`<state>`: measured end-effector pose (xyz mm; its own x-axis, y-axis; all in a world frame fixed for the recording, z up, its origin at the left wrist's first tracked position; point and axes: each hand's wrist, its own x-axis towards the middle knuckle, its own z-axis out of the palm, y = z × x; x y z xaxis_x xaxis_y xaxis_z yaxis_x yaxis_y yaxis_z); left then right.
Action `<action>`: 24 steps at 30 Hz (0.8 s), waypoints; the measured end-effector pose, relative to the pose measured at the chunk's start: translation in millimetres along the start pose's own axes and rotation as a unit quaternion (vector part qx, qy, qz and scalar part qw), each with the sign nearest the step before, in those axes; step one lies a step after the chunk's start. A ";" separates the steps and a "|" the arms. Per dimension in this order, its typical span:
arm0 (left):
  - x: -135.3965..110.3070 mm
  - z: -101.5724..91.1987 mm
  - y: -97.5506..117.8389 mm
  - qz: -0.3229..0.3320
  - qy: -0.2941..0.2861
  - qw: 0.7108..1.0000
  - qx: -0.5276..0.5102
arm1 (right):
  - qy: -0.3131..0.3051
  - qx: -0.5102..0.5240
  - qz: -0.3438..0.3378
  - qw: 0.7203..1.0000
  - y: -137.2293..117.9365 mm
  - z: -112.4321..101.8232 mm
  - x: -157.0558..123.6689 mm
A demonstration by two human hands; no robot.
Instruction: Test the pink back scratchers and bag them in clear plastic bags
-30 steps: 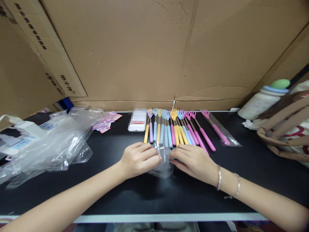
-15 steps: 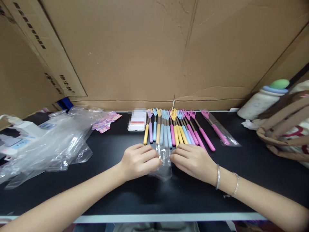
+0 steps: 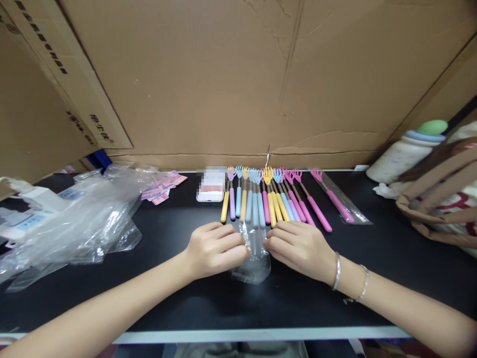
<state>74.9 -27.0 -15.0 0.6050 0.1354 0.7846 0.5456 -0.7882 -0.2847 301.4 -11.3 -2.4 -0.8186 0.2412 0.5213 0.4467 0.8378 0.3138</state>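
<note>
A narrow clear plastic sleeve (image 3: 254, 253) lies on the black table between my hands. My left hand (image 3: 214, 248) pinches its left edge with closed fingers. On the sleeve's right edge my right hand (image 3: 300, 244) is closed too, with two bracelets on that wrist. Just beyond my fingertips lies a row of several small back scratchers (image 3: 266, 199) with yellow, blue, purple and pink handles and claw-shaped heads. One pink scratcher in a clear sleeve (image 3: 337, 201) lies apart to the right.
A heap of clear plastic bags (image 3: 80, 219) covers the left side, beside a white power strip (image 3: 26, 209). Pink labels (image 3: 162, 188) and a white phone (image 3: 211, 185) lie near the cardboard back wall. A white bottle (image 3: 404, 154) and a woven bag (image 3: 443, 199) stand at the right.
The sleeve between my fingers has spread a little and shifted slightly toward me. Both hands stay in almost the same place.
</note>
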 end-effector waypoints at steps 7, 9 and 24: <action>-1.1 0.8 1.0 -0.013 0.010 1.000 0.011 | 0.013 -0.016 0.007 1.000 -1.2 -1.0 0.0; -0.7 0.8 1.2 -0.016 0.010 1.000 0.013 | 0.010 -0.020 0.014 1.000 -1.5 -1.1 -0.4; -1.0 0.5 -3.1 -0.042 -0.037 0.998 -0.002 | 0.013 0.020 0.002 1.000 -0.9 -3.8 3.0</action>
<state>72.9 -24.4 -15.3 0.5986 0.2449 0.7627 0.5942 -0.7743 -0.2177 299.9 -13.2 1.9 -0.8069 0.2325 0.5431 0.4353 0.8555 0.2805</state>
